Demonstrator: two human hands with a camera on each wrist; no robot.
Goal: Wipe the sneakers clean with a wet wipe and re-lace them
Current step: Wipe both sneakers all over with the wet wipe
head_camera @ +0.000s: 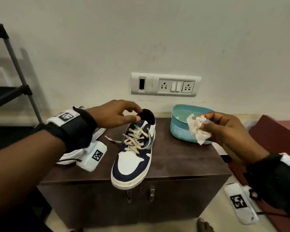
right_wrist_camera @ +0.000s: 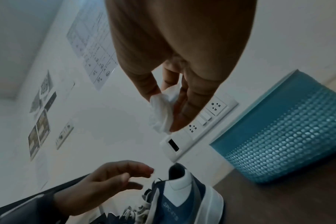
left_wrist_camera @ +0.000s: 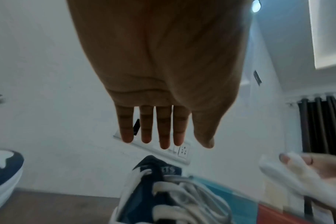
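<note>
The navy-and-white sneaker (head_camera: 133, 153) stands laced on the dark desk (head_camera: 179, 163), its toe at the front edge. The left hand (head_camera: 114, 114) hovers over its collar, fingers relaxed and empty. The right hand (head_camera: 228, 129) pinches a crumpled wet wipe (head_camera: 198, 129) before the teal basket (head_camera: 179, 129).

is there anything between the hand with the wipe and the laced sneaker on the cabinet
Nothing visible. The right hand holds the wipe in the air to the right of the sneaker, with open space between them. The teal basket stands behind that gap.
</note>
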